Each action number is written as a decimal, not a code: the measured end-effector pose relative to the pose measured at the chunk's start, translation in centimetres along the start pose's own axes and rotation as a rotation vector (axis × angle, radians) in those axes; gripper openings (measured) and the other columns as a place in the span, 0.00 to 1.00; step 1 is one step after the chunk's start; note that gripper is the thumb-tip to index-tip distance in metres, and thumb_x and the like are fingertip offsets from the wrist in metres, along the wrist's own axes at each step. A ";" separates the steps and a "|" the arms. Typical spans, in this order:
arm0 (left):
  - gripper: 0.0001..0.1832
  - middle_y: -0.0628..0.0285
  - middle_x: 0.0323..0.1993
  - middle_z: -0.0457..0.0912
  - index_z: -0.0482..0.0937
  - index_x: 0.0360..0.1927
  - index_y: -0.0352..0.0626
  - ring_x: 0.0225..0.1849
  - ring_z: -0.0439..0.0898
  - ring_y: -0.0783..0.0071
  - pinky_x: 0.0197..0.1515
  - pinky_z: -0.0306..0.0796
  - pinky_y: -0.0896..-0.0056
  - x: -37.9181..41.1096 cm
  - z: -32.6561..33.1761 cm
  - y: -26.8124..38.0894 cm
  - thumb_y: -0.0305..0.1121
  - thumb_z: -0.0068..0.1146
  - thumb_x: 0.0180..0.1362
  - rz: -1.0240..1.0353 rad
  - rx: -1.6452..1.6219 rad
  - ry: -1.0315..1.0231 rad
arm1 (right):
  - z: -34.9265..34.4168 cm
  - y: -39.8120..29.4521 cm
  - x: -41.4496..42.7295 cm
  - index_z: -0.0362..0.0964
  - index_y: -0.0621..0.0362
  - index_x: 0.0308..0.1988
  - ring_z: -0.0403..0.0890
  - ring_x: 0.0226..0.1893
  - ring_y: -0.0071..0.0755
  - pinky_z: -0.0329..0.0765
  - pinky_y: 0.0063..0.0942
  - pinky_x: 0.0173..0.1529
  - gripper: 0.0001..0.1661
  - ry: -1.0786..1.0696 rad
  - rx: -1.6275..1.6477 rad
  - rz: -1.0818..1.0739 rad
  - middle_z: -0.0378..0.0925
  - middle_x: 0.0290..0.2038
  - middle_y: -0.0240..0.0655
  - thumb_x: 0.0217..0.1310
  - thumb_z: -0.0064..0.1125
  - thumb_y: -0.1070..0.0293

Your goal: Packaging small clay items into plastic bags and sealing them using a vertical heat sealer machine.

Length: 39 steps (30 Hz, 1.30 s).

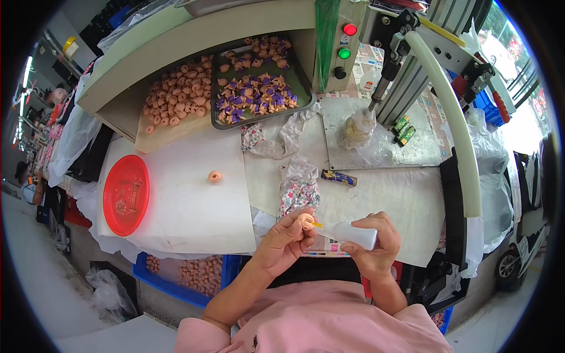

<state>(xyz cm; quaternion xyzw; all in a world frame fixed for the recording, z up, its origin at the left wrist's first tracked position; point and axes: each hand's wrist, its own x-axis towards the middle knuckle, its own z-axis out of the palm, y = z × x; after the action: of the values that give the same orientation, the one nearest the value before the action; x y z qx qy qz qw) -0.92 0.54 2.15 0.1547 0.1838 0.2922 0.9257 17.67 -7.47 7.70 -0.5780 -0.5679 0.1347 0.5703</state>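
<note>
My left hand point(286, 238) pinches a small flesh-coloured plastic doll head point(305, 221) near the table's front edge. My right hand point(375, 242) grips a white squeeze bottle point(355, 235), its thin nozzle pointing left at the doll head. A small yellow piece point(317, 224) shows between the nozzle and the head; whether it belongs to either one I cannot tell. Another doll head point(215, 176) lies alone on the white sheet to the left. A crumpled floral cloth point(300, 187) lies just beyond my hands.
A dark tray point(265, 115) of small doll parts, some purple, stands under a shelf beside a heap of doll heads point(181, 92). A red plastic dish point(126, 195) is at left. A lever press point(390, 75) stands at right, with a dark printed tube point(339, 177) before it.
</note>
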 end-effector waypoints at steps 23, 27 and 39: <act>0.21 0.62 0.52 0.75 0.71 0.56 0.45 0.51 0.77 0.71 0.53 0.74 0.74 0.1 -0.6 -0.6 0.26 0.56 0.58 0.058 0.003 0.036 | -0.7 -0.3 -0.1 0.74 0.61 0.32 0.71 0.21 0.28 0.65 0.24 0.25 0.23 0.015 -0.087 -0.007 0.72 0.23 0.35 0.40 0.76 0.58; 0.21 0.61 0.54 0.74 0.71 0.56 0.46 0.54 0.75 0.69 0.56 0.73 0.73 0.1 -0.5 -0.6 0.23 0.55 0.59 0.079 0.018 0.031 | -0.6 -0.4 -0.1 0.74 0.61 0.32 0.71 0.21 0.28 0.65 0.24 0.25 0.23 0.028 -0.051 -0.011 0.72 0.23 0.34 0.40 0.76 0.58; 0.21 0.60 0.55 0.73 0.71 0.56 0.47 0.57 0.73 0.67 0.58 0.71 0.72 0.1 -0.8 -0.6 0.21 0.54 0.59 0.062 0.012 0.022 | -0.8 -0.3 -0.2 0.75 0.61 0.31 0.71 0.20 0.28 0.65 0.24 0.25 0.23 0.008 -0.054 0.004 0.71 0.23 0.34 0.39 0.77 0.58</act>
<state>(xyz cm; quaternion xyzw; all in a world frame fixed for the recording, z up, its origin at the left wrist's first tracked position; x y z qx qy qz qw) -0.84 0.24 1.19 0.1624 0.1909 0.3215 0.9131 18.10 -8.06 8.09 -0.5948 -0.5680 0.1180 0.5565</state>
